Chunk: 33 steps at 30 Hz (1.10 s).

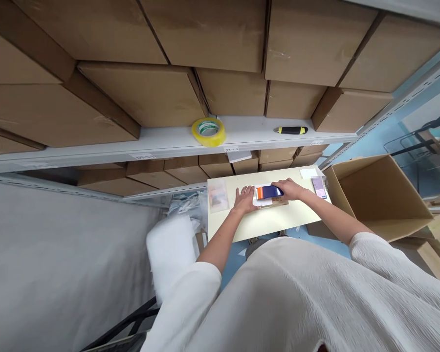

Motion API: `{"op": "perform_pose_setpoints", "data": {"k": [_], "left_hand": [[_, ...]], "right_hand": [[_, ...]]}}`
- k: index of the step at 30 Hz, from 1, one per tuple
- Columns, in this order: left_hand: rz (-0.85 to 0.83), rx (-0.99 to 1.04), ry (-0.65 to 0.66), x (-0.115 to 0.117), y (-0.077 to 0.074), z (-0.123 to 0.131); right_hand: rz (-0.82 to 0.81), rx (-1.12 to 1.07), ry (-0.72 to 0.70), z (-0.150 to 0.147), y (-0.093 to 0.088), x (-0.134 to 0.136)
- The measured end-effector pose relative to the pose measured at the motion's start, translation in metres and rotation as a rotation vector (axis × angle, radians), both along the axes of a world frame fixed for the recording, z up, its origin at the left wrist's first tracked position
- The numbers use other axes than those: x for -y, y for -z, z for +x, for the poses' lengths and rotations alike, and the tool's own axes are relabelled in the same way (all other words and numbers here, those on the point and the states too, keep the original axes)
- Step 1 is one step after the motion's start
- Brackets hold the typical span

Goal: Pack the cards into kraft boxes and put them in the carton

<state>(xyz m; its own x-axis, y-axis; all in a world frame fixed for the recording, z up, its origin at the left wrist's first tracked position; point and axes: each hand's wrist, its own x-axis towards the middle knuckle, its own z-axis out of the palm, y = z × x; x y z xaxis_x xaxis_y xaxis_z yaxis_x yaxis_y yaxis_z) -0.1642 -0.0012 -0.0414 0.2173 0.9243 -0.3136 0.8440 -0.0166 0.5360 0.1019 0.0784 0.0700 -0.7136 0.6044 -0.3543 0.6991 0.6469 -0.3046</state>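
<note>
A dark blue object with an orange band (269,192), its exact kind unclear, lies over a small box with white paper (264,202) on the pale yellow table (249,227). My right hand (288,189) is wrapped round the blue object's right end. Flat on the box's left end rests my left hand (244,199), fingers spread, with a ring on one finger.
A phone (319,187) and a white paper (308,173) lie at the table's right; a clear packet (218,195) at its left. The shelf (242,128) bears yellow tape (209,132), a cutter (292,130) and cartons (234,93). An open carton (381,195) stands right.
</note>
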Motion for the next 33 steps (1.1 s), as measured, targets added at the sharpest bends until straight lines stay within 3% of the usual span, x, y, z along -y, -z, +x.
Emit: {"op": "perform_pose_setpoints", "data": {"k": [6, 15, 21, 27, 33], "left_hand": [[-0.108, -0.249, 0.065, -0.002, -0.019, 0.004], [-0.15, -0.329, 0.061, -0.004, -0.022, 0.005], [-0.188, -0.39, 0.059, -0.006, -0.029, 0.009], [-0.227, -0.439, 0.047, -0.01, -0.034, 0.012], [-0.252, -0.461, 0.045, -0.012, -0.036, 0.018]], "right_hand": [[-0.003, 0.051, -0.079, 0.022, -0.009, -0.008], [-0.015, 0.087, -0.036, 0.108, -0.005, -0.035], [-0.042, 0.074, -0.055, 0.13, 0.008, -0.043], [-0.067, 0.084, -0.031, 0.166, 0.01, -0.059], [-0.103, 0.055, -0.067, 0.175, 0.012, -0.064]]}}
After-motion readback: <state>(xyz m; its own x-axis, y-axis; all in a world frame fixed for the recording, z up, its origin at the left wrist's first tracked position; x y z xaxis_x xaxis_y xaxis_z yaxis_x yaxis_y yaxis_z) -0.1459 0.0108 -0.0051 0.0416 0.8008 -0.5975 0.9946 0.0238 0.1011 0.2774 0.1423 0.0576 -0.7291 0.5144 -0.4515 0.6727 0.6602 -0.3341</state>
